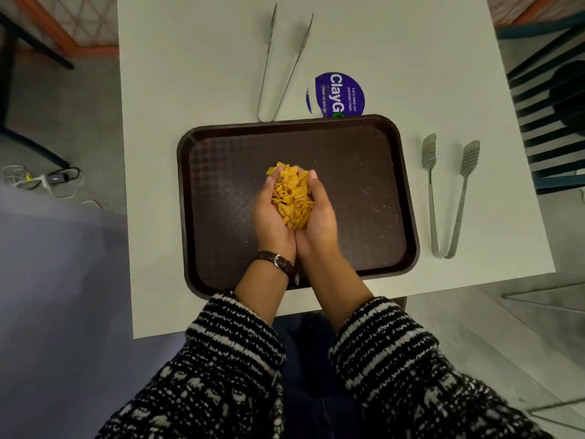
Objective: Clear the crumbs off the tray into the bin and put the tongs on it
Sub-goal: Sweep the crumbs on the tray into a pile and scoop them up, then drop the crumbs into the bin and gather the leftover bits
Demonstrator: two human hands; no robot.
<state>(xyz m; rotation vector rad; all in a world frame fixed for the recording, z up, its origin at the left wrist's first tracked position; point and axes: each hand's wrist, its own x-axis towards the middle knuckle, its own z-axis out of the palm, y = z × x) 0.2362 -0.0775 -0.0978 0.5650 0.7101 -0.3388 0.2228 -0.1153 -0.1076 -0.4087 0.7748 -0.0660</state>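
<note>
Left hand and right hand are pressed together in a cup, full of yellow crumbs, above the brown tray, which holds only specks, so it's the clearing step: carry this to a bin not in view, tongs waiting just beside.

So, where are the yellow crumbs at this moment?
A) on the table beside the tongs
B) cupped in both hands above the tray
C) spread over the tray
B: the crumbs lie heaped in the left hand and right hand, pressed together over the tray.
</note>
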